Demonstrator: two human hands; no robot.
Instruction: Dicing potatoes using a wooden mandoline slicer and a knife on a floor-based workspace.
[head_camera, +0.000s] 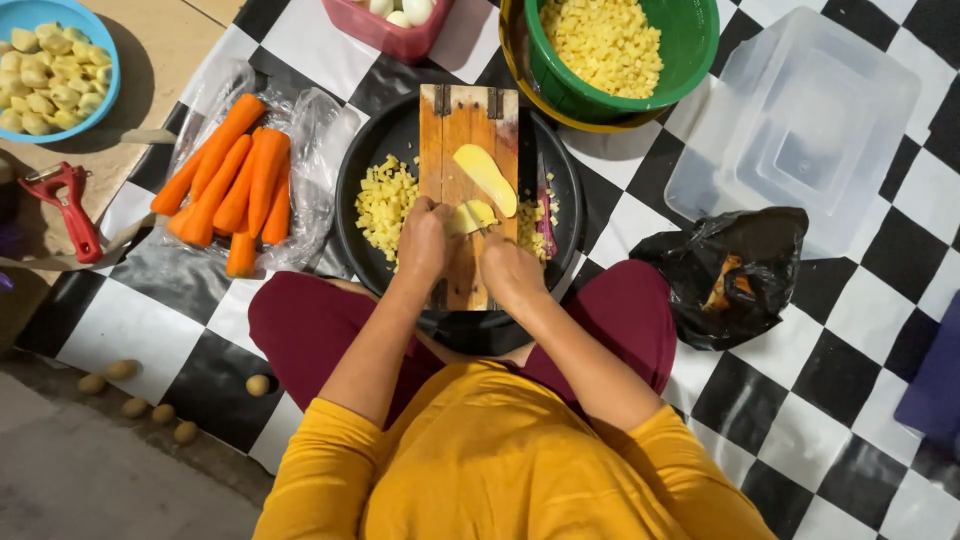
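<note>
From the head view: left hand (422, 240) closed on a small potato piece (474, 215) on the wooden board (466, 130). Right hand (508, 272) curled just beside it, maybe around a knife, but cannot tell. One bigger potato slice (487, 177) waiting higher up the board. Lots done already: little cubes (385, 203) on the black tray (360, 170) left of the board, more in the green bowl (690, 45) above it. Carrots (235, 185) far left of the board, not cut yet.
</note>
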